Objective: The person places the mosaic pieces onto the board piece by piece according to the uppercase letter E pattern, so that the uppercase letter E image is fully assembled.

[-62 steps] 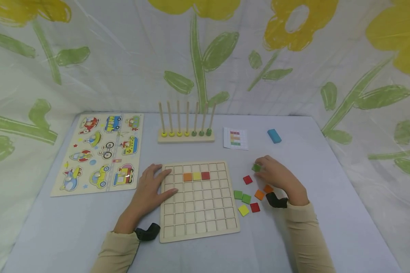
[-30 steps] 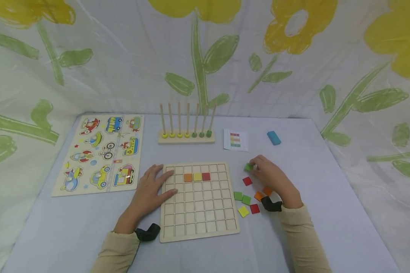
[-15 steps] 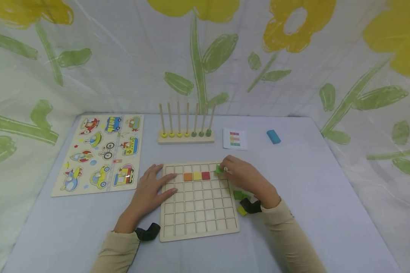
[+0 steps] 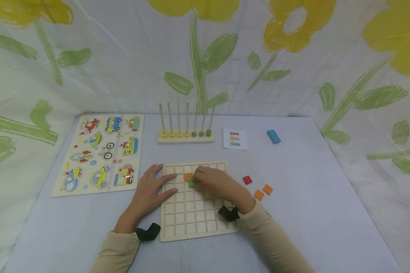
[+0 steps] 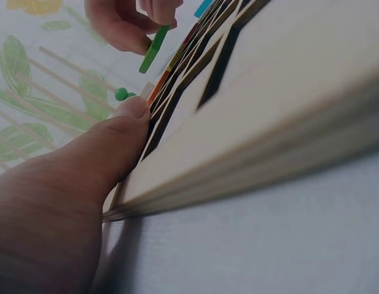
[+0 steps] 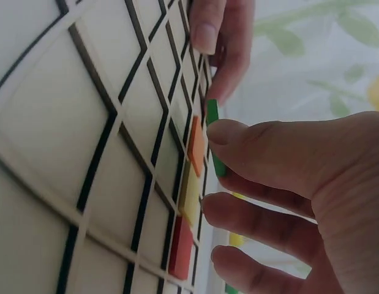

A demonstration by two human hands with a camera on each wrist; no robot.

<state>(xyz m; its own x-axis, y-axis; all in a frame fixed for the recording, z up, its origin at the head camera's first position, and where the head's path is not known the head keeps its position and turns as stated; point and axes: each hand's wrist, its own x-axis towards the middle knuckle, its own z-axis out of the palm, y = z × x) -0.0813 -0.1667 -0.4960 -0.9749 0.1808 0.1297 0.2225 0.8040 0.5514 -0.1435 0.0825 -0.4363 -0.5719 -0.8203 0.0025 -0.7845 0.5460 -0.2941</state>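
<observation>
A green square tile point(image 4: 192, 183) is pinched between thumb and fingers of my right hand point(image 4: 216, 184), held over the wooden grid board point(image 4: 177, 229). In the right wrist view the green tile point(image 6: 214, 138) stands nearly on edge, just above the board. An orange tile point(image 4: 188, 176) lies in the board's second row; beside it the right wrist view shows a yellow tile point(image 6: 190, 195) and a red tile point(image 6: 181, 248), both hidden by my hand in the head view. My left hand point(image 4: 151, 192) rests on the board's left edge with fingers spread.
A loose red tile point(image 4: 247, 179) and two orange tiles point(image 4: 259, 195) lie right of the board. Behind stand a peg rack point(image 4: 186, 138), a pattern card point(image 4: 235, 139) and a blue block point(image 4: 273, 136). A picture puzzle point(image 4: 100, 151) lies at left.
My right hand has carried the green tile leftward from the table at right to above the board, near the orange tile. My left hand has stayed in place.
</observation>
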